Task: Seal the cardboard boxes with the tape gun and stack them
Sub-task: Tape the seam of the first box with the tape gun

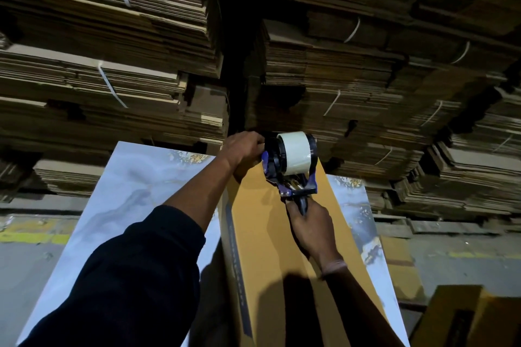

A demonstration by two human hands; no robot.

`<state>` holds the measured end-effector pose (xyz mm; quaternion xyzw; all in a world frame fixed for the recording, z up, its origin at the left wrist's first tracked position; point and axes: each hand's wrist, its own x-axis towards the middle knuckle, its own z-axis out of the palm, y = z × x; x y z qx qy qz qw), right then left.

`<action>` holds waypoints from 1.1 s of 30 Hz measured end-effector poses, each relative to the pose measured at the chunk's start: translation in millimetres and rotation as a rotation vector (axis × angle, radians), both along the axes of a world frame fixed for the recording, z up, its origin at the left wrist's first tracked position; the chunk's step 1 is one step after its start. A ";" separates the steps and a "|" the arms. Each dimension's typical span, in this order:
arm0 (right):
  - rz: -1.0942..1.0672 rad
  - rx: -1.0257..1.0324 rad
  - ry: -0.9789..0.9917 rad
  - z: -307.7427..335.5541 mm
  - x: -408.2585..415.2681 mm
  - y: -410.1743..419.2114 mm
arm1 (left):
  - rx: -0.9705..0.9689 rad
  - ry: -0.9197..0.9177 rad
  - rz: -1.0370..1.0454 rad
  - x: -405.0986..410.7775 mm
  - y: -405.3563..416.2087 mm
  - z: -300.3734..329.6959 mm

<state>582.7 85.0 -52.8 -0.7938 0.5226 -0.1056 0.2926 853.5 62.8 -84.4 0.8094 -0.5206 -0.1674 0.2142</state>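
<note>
- Cardboard box [282,234]: long, narrow, tan; runs from bottom centre of the frame up to centre. Dark printed strip along its left side face; text too blurred to read.
- Box lies on a counter [112,205] with a pale marbled top, gold flecks at its far corners. The counter shows on both sides of the box.
- Tape gun [290,166]: blue and black frame, pale roll of tape mounted on top. Sits at the far end of the box top, centre of frame, head towards the box surface. Contact between tape and cardboard cannot be told.
- Right hand [310,228]: fingers curled round the black handle of the tape gun, just below it in the frame. Forearm bare, thin band at the wrist.
- Left hand [242,149]: at the far left corner of the box, beside the tape roll, fingers curled over the box end and gripping it. Whether it also touches the tape gun cannot be told. Dark sleeve [135,276] fills the lower left of the frame.
- Second tan box [465,318]: lower right corner, partly cut off by the frame edge.
- Background: tall stacks of flattened cardboard [112,65] tied with white straps, across the whole upper half.
- Floor [28,248]: grey concrete with a yellow line, left edge, also at right.
</note>
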 end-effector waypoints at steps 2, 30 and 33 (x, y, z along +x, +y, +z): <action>0.000 0.027 0.002 0.6 0.4 0.0 | 0.001 -0.039 0.021 -4.3 2.0 0.0; -0.006 0.023 -0.039 -4.1 -33.2 21.2 | -0.210 -0.284 -0.423 -28.7 36.9 -20.7; -0.007 0.029 -0.042 -5.0 -35.7 22.5 | -0.226 -0.280 -0.436 -29.6 39.2 -24.4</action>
